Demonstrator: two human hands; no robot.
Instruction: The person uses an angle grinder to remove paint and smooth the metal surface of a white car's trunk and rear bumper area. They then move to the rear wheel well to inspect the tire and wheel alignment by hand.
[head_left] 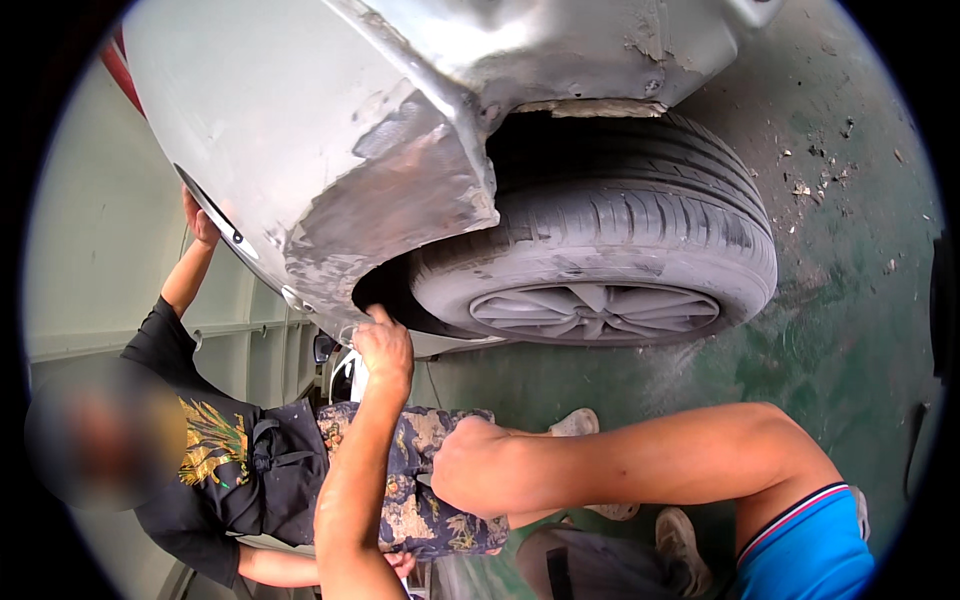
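Observation:
The bodywork of a silver car (pixel 240 110) fills the upper left, with a rough, stripped grey-brown patch (pixel 400 190) beside the wheel arch. My left hand (pixel 385 350) is at the arch's lower edge (pixel 345 300), its fingers curled and the tips touching that edge; part of the grip is hidden. Below the wheel (pixel 595 310), my right hand (pixel 470 465) is closed in a fist, apart from the car. Whatever it may hold is out of sight. A blue sleeve (pixel 810 545) covers my upper right arm.
A co-worker in a dark T-shirt (pixel 215 440) and patterned shorts stands close on the left, one hand (pixel 205 225) on the car body. The dusty tyre (pixel 620 215) juts from the arch. Debris (pixel 805 185) lies on the green floor (pixel 830 330); pale panels (pixel 110 250) line the left.

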